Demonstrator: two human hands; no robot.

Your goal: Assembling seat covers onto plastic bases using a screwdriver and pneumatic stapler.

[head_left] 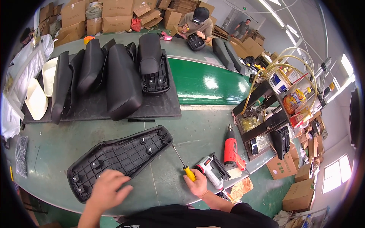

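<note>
A long black motorcycle-type seat (118, 157) lies upside down on the green table, its ribbed plastic base and metal studs facing up. Over its near edge is my left hand (107, 193), fingers loosely bent and the thumb apart, with nothing visible in it. Whether its fingertips touch the base is hard to tell. My right hand (197, 186) grips the yellow handle of a screwdriver (189, 173), whose thin shaft points up and left toward the seat's narrow end. Just right of that hand lies a grey-and-white staple gun (209, 173).
A red heat gun (230, 152) lies beside the staple gun. Several black padded seats (123, 83) rest on a dark mat (159, 110), left of a green conveyor belt (209, 81). A metal rack (262, 129) stands at right. Across the table a co-worker (197, 24) handles another seat.
</note>
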